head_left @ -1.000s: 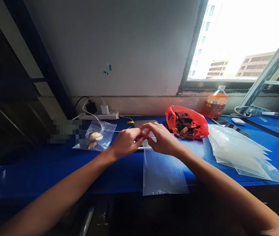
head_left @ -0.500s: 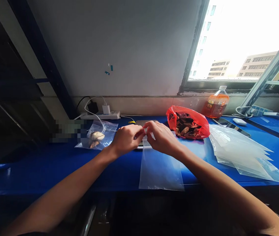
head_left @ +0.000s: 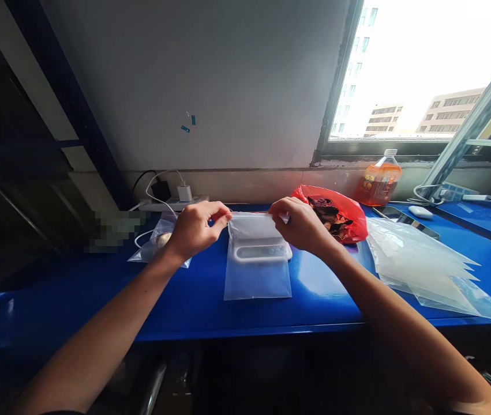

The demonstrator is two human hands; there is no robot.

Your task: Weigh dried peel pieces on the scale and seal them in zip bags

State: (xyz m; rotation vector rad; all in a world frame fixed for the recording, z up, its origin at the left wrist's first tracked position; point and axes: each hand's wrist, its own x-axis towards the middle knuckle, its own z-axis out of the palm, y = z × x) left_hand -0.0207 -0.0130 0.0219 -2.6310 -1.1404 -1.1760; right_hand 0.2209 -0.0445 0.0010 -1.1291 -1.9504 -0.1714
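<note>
A frosted plastic zip bag is stretched flat between my hands, its top edge level and its lower end over the blue table. My left hand pinches the bag's upper left corner. At the upper right corner, my right hand has its fingers closed on the bag. Through the film shows a pale device with a rounded grey panel, possibly a scale; the bag covers most of it. Beyond my right hand sits a red plastic bag of dark dried slices. Partly behind my left wrist lies a clear bag with pale pieces.
Several flat plastic bags are stacked on the right of the blue table. Behind them are a phone, a white case and a bottle of orange drink. A power strip with a white charger stands by the wall.
My hands have moved apart, from close together at the bag's top to its two upper corners. The bag has risen and shifted left, now spread wide in front of the pale device.
</note>
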